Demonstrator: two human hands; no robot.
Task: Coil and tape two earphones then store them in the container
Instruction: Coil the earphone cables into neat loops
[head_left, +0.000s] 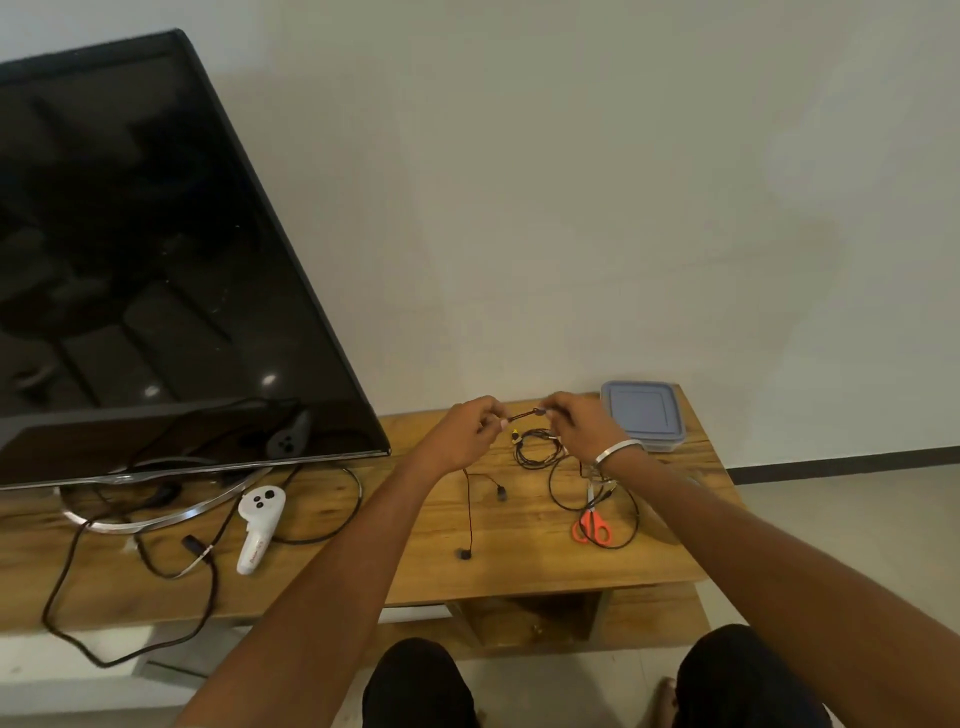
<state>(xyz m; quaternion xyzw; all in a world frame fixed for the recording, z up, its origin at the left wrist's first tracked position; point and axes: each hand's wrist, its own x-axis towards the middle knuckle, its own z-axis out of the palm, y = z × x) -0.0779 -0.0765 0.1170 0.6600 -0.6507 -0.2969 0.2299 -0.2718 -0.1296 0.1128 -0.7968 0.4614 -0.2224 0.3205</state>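
Both hands raised over wooden table (519, 571), working one earphone cable. Left hand (467, 434) curled, pinching near end of short taut cable stretch (522, 415); right hand (582, 426) curled, pinching far end at what looks like plug tip. Held stretched between fingertips probably to straighten before coiling, or to start first loop. Rest of that red-black earphone (469, 512) hanging from left hand, trailing down onto table, buds lying below and nearer body. Second earphone (537, 447) loosely bunched on table just under right hand, long loop running past orange scissors (591, 525), blades partly hidden by right wrist. Scissors near for cutting tape; tape itself not identifiable. Lidded blue container (641, 415) at far right corner, just beyond right hand, still shut. Nothing coiled or stored yet; early stage, judged. TV (156, 249) and white controller (260, 525) left, well apart.
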